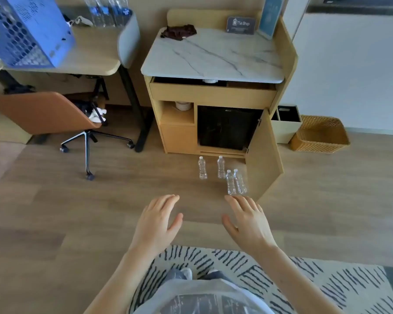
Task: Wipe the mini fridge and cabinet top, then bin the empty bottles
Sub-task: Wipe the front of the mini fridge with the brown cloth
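Note:
A wooden cabinet with a white marble top (213, 57) stands ahead. Its door (263, 159) hangs open and shows the black mini fridge (227, 128) inside. A dark brown cloth (178, 31) lies crumpled on the top's back left corner. Several clear empty bottles (235, 181) stand upright on the floor in front of the fridge. My left hand (156, 220) and my right hand (247, 219) hover palm down over the floor, fingers straight, holding nothing. My right fingertips are just short of the nearest bottles.
A wicker basket (320, 134) and a beige divided bin (286, 123) sit on the floor right of the cabinet. A desk (95, 55) with a blue crate (27, 30) and an orange swivel chair (45, 112) stand left. A striped rug (304, 286) lies under me.

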### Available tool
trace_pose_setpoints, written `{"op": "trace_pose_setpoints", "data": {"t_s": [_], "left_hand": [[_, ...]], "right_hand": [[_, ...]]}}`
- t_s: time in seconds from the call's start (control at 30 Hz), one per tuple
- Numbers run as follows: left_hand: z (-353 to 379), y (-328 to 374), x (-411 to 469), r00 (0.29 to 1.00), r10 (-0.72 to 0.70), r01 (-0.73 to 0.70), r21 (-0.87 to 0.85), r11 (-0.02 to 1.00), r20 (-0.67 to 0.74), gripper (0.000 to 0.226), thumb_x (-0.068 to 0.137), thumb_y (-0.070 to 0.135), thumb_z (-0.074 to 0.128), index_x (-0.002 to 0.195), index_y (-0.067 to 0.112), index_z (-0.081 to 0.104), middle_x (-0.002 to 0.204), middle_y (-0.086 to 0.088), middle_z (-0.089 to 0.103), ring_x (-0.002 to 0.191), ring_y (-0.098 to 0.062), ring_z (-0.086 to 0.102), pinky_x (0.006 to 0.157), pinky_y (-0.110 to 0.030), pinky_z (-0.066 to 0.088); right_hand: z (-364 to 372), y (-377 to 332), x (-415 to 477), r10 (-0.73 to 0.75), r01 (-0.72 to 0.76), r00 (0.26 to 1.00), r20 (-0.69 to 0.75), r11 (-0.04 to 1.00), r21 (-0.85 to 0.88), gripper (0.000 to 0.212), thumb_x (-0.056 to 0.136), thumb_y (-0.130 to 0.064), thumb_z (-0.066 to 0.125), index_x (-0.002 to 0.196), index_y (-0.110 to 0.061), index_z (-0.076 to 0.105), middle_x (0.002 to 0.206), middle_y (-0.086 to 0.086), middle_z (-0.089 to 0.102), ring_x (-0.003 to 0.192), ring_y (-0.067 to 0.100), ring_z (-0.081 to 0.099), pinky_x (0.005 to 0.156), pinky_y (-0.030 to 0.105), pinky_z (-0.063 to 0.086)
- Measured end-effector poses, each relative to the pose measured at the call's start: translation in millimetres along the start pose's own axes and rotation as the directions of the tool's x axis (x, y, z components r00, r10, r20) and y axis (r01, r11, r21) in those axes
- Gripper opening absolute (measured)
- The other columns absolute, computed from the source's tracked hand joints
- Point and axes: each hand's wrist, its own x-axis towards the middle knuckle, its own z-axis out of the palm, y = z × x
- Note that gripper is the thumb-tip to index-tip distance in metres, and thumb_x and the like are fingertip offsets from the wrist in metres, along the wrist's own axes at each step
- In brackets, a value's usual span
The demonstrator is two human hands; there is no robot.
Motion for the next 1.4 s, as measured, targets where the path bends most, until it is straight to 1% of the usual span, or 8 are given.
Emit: {"op": "trace_pose_setpoints", "data": {"t_s": [0.27, 0.43, 0.57, 0.8, 1.0, 1.17, 1.33, 1.4], "left_hand": [[5.6, 3.1, 13.8, 0.996, -0.047, 0.046, -0.019, 0.999, -0.075, 0.041, 0.097, 0.032, 0.056, 0.135, 0.014, 0.057, 0.135, 0.003, 0.057, 0.127, -0.015, 0.051, 0.103, -0.032, 0.044], [-15.9, -16.9, 55.4, 0.988, -0.048, 0.047, -0.009, 0.999, -0.145, 0.04, 0.096, 0.03, 0.057, 0.133, 0.015, 0.058, 0.133, 0.004, 0.058, 0.125, -0.015, 0.051, 0.099, -0.031, 0.045], [-37.6, -42.6, 110.6, 0.974, -0.056, 0.052, -0.023, 0.998, -0.221, 0.036, 0.094, 0.026, 0.06, 0.128, 0.014, 0.06, 0.127, 0.003, 0.061, 0.118, -0.017, 0.054, 0.093, -0.032, 0.047], [-61.7, -121.2, 219.6, 0.984, -0.054, 0.05, -0.026, 0.998, -0.171, 0.035, 0.094, 0.026, 0.062, 0.127, 0.013, 0.061, 0.127, 0.002, 0.061, 0.119, -0.02, 0.054, 0.093, -0.034, 0.05], [-129.0, -189.4, 335.2, 0.986, 0.033, -0.029, 0.027, 0.999, -0.166, 0.035, 0.094, 0.028, 0.06, 0.126, 0.013, 0.062, 0.125, 0.002, 0.062, 0.117, -0.018, 0.055, 0.093, -0.028, 0.045], [-165.1, -230.7, 426.0, 0.983, 0.028, -0.027, 0.012, 1.0, -0.18, 0.034, 0.095, 0.028, 0.058, 0.125, 0.013, 0.062, 0.125, 0.0, 0.062, 0.116, -0.018, 0.054, 0.089, -0.027, 0.044], [-157.9, -254.5, 491.6, 0.99, 0.004, -0.008, -0.032, 0.999, -0.143, 0.032, 0.094, 0.027, 0.06, 0.122, 0.012, 0.063, 0.12, 0.001, 0.063, 0.112, -0.02, 0.056, 0.086, -0.03, 0.049], [-152.1, -263.5, 520.0, 0.991, -0.001, -0.005, -0.041, 0.999, -0.137, 0.031, 0.093, 0.026, 0.062, 0.121, 0.012, 0.064, 0.118, 0.001, 0.064, 0.11, -0.019, 0.057, 0.085, -0.03, 0.05]], "right_hand": [[6.6, 20.1, 15.2, -0.057, 0.057, 0.998, 0.009, 0.998, -0.011, 0.041, 0.084, -0.024, 0.072, 0.121, -0.009, 0.062, 0.12, 0.006, 0.065, 0.107, 0.03, 0.062, 0.086, 0.042, 0.052], [6.3, 20.1, 64.3, -0.067, 0.068, 0.997, -0.031, 0.998, 0.006, 0.042, 0.086, -0.025, 0.069, 0.124, -0.009, 0.06, 0.123, 0.007, 0.064, 0.111, 0.029, 0.06, 0.09, 0.042, 0.051], [14.9, 13.0, 129.0, -0.066, 0.069, 0.994, -0.092, 0.997, 0.028, 0.038, 0.09, -0.028, 0.062, 0.123, -0.009, 0.062, 0.12, 0.006, 0.065, 0.111, 0.029, 0.06, 0.089, 0.042, 0.052], [59.2, -14.6, 267.3, -0.083, 0.083, 0.995, -0.05, 0.996, 0.01, 0.036, 0.087, -0.022, 0.072, 0.118, -0.006, 0.066, 0.118, 0.01, 0.067, 0.107, 0.033, 0.064, 0.087, 0.044, 0.053], [70.9, -48.8, 402.1, -0.034, 0.038, 0.995, -0.091, 0.998, 0.04, 0.038, 0.096, -0.032, 0.056, 0.128, -0.012, 0.06, 0.127, 0.004, 0.062, 0.116, 0.025, 0.057, 0.096, 0.04, 0.049], [79.3, -58.6, 484.6, 0.049, -0.045, 0.996, -0.076, 0.998, 0.055, 0.043, 0.096, -0.037, 0.049, 0.129, -0.012, 0.059, 0.126, 0.003, 0.063, 0.117, 0.024, 0.056, 0.097, 0.04, 0.049], [98.1, -45.5, 555.8, 0.055, -0.054, 0.997, -0.05, 0.998, 0.022, 0.036, 0.093, -0.029, 0.064, 0.123, -0.009, 0.063, 0.118, 0.007, 0.066, 0.109, 0.028, 0.061, 0.092, 0.04, 0.051], [105.7, -37.1, 590.8, 0.037, -0.036, 0.998, -0.058, 0.999, 0.015, 0.035, 0.093, -0.028, 0.061, 0.122, -0.007, 0.064, 0.117, 0.008, 0.067, 0.108, 0.029, 0.062, 0.091, 0.041, 0.052]]}}
